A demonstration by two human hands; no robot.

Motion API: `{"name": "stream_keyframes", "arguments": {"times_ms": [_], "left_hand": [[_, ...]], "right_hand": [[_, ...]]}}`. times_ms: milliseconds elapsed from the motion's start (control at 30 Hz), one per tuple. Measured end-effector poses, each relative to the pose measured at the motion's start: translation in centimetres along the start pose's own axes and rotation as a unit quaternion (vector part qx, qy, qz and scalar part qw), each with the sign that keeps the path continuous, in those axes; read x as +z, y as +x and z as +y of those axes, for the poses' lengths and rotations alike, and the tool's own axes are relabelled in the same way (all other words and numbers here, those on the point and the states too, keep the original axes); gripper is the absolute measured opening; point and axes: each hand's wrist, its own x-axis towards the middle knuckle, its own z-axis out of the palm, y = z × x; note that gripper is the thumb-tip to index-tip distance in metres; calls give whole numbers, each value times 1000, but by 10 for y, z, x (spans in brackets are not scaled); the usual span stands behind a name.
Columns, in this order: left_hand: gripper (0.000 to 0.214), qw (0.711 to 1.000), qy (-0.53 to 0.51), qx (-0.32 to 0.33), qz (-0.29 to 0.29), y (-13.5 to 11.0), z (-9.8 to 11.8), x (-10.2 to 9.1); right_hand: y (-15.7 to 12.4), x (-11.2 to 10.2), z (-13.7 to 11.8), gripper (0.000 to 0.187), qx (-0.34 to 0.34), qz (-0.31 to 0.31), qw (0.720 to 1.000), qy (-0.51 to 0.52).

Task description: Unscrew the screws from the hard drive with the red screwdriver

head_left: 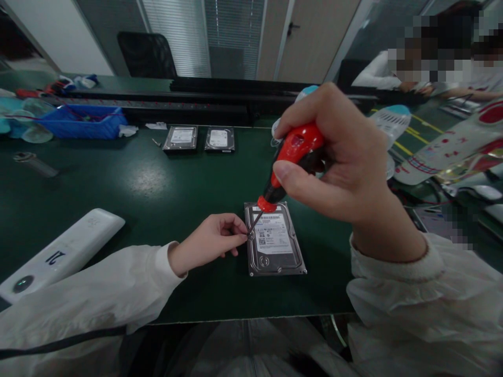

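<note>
A hard drive [275, 242] lies flat on the dark green table [157, 188] in front of me, label up. My right hand [338, 157] is closed round the red and black handle of a screwdriver [288, 162], whose tip rests at the drive's left edge. My left hand [212, 241] lies on the table beside that edge, fingers pinched together at the screwdriver tip; what they hold, if anything, is too small to make out.
Two more hard drives [181, 138] [220, 139] lie further back. A white device marked 21 [58, 251] sits at the left. A blue bin [80, 121] stands at the far left. Small fans [391, 121] and a seated person [440, 63] are at the right.
</note>
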Motion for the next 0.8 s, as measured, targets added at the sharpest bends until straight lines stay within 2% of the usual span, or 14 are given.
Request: {"name": "stream_keyframes", "arguments": {"times_ms": [800], "left_hand": [[25, 1000, 7, 25, -14, -1, -1, 0]], "right_hand": [[1, -2, -1, 20, 1, -7, 1000, -16]]}}
